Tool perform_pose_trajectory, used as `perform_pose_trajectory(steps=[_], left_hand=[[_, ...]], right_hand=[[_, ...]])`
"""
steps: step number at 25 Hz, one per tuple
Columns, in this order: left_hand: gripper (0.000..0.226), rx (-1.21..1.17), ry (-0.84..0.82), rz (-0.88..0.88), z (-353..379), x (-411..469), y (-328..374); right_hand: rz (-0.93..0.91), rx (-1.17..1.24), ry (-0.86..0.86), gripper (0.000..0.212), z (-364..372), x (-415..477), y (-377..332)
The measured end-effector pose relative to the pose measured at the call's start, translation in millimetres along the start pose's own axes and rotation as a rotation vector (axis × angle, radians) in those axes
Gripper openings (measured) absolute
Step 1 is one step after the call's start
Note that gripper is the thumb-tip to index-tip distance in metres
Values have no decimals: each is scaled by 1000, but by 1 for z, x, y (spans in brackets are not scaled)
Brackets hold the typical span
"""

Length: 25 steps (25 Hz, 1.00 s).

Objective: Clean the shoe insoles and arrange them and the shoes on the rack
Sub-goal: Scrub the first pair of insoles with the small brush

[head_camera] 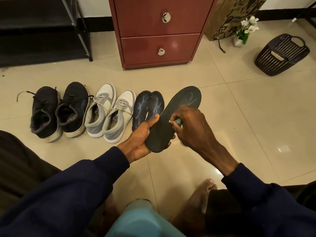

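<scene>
Currently wiping | left hand (142, 134) grips insole (177, 110) by heel end, frame centre | right hand (191, 127) pinches small teal wiper (178, 120) against it | shoes (95, 113) on floor at 9 o'clock, rack (34, 24) at 11 | risk: one-ended hold, so hard rubbing may flex or drop insole

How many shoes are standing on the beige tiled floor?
6: two black knit sneakers at the left, two grey-and-white lace-up sneakers in the middle, two dark foam shoes with blue marks at the right, partly hidden behind the left hand and its black insole.
</scene>
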<state>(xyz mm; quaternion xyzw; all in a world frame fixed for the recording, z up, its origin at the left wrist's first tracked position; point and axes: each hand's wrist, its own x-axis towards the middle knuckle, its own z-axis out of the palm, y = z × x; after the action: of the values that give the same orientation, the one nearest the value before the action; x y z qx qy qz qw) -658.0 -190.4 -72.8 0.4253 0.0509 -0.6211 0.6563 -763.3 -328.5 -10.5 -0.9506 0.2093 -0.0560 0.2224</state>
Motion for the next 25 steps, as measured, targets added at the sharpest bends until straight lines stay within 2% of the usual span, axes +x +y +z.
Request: perform_pose_trajectory(steps=[3,4,9,11,14,16,20,22,25], left_hand=[[35,-47,15,1,-4,2,1],[35,-47,14,1,-5,3,1],[50,-7,-37,19,0,1,0],[45,-22,-2,23,-2,2,0],[40,-49,17,33,-7,5,-1],[38,-41,26,46,-4,4,0],[48,-11,-6,28,0,2,-1],[41,-26,19,21,-2,2,-2],[36,-40,56,9,-5,2,-3]], right_hand=[[-153,178,-294,4,11,-17,-25],[-167,171,-316,4,10,-17,-26],[63,-94,-7,3,-11,5,8],[8,-14,-64,3,-3,-2,1],[-140,101,-269,4,9,-16,-21],[-117,44,-205,5,7,-8,-13],[53,-81,-1,7,-3,4,10],[-18,15,-47,6,5,-3,1],[-174,158,-245,8,15,-14,-19]])
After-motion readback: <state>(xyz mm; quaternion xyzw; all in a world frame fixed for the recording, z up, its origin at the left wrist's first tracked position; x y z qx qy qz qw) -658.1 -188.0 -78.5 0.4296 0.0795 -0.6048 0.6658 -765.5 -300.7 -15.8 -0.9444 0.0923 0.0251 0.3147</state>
